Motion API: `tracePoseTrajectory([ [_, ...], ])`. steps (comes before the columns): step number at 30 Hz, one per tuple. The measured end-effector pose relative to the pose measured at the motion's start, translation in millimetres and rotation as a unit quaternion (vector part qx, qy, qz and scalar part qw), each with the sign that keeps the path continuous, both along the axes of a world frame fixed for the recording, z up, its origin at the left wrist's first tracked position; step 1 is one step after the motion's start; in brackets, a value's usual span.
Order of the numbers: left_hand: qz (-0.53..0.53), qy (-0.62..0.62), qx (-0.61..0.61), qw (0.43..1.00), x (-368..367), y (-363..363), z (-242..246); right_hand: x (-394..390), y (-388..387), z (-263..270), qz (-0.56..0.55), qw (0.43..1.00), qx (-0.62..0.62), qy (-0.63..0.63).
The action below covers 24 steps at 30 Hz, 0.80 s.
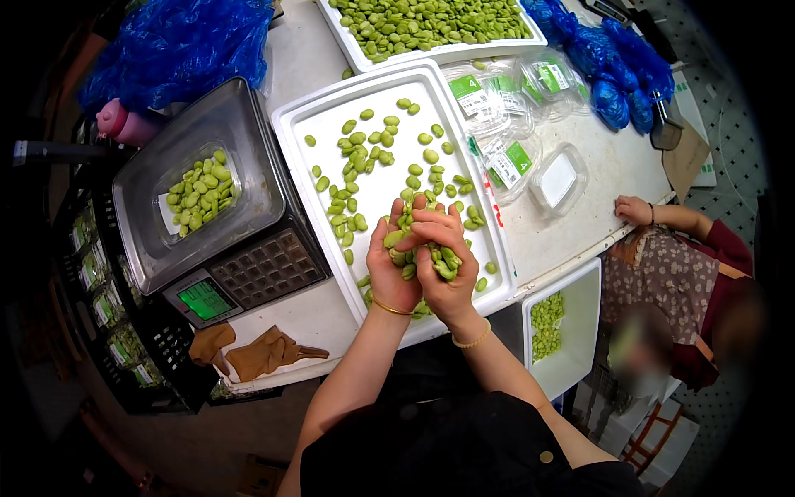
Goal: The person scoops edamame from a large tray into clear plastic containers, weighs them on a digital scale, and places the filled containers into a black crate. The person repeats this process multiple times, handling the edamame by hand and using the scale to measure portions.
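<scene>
My left hand (pixel 392 264) and my right hand (pixel 448 264) are cupped together over the near part of a white foam tray (pixel 385 84). Between them they hold a handful of shelled green broad beans (pixel 445 261). More loose broad beans (pixel 360 158) lie scattered across the tray floor below and beyond my fingers. To the left, a clear plastic punnet (pixel 236 186) of the same beans rests on the steel pan (pixel 149 186) of a digital scale, whose green display (pixel 205 298) is lit. Part of the tray under my hands is hidden.
A second foam tray (pixel 348 37) heaped with beans stands behind. Right are labelled punnet lids (pixel 509 163) and an empty punnet (pixel 562 180). A black crate (pixel 180 366) holds packed punnets. Brown gloves (pixel 267 354) lie near the table edge. A person's hand (pixel 635 210) rests at the right edge.
</scene>
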<state>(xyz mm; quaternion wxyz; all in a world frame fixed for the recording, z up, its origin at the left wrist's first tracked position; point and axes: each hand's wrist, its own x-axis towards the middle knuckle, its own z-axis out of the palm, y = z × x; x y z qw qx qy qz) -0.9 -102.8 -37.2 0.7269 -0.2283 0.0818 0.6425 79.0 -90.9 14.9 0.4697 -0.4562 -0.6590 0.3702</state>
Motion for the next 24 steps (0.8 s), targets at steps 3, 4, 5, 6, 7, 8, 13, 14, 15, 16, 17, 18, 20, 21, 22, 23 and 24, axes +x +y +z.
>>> tracePoseTrajectory([
  [3,0.008,-0.01,0.006,1.0,1,-1,-7,-2,0,-1,-0.008,1.0,0.009,0.011],
  [4,0.012,-0.011,0.009,1.0,1,-2,-12,-2,-1,-2,-0.016,1.0,-0.002,0.027],
  [5,0.015,-0.013,0.029,0.999,1,-4,-15,-3,-1,-2,-0.023,0.999,-0.013,0.043],
  [6,0.018,-0.015,0.048,0.999,1,-4,-16,-2,-2,-3,-0.032,0.997,-0.024,0.059],
  [7,0.021,-0.017,0.067,0.997,1,-4,-17,-1,-2,-5,-0.023,0.998,-0.02,0.06],
  [8,0.021,-0.009,0.062,0.998,0,-4,-17,2,0,-6,-0.014,0.998,-0.016,0.061],
  [13,0.02,0.013,0.037,0.999,-1,-2,-14,3,3,-10,0.009,0.996,-0.007,0.089],
  [14,0.017,0.015,0.035,0.999,-1,-2,-12,3,2,-9,0.009,0.996,-0.01,0.092],
  [15,0.015,0.017,0.033,0.999,-1,-2,-10,3,2,-10,0.01,0.995,-0.013,0.095],
  [16,0.013,0.02,0.031,0.999,-1,-2,-9,2,2,-10,0.006,0.995,-0.018,0.1],
  [17,0.013,0.025,0.03,0.999,-1,-2,-9,0,2,-9,0.002,0.994,-0.023,0.106],
  [18,0.012,0.029,0.028,0.999,-1,-1,-8,0,2,-8,-0.002,0.993,-0.029,0.111],
  [20,0.011,0.034,0.03,0.999,-1,-1,-8,-1,2,-9,-0.004,0.991,-0.036,0.128],
  [21,0.011,0.035,0.034,0.999,-2,-1,-9,-1,2,-10,-0.005,0.99,-0.04,0.137],
  [22,0.011,0.037,0.037,0.999,-2,-1,-9,-1,2,-11,-0.009,0.988,-0.047,0.145],
  [23,0.01,0.038,0.037,0.999,-2,-1,-9,-2,2,-12,-0.013,0.987,-0.055,0.153],
  [24,0.009,0.04,0.037,0.998,-2,-1,-8,-2,2,-12,-0.017,0.985,-0.062,0.161],
])
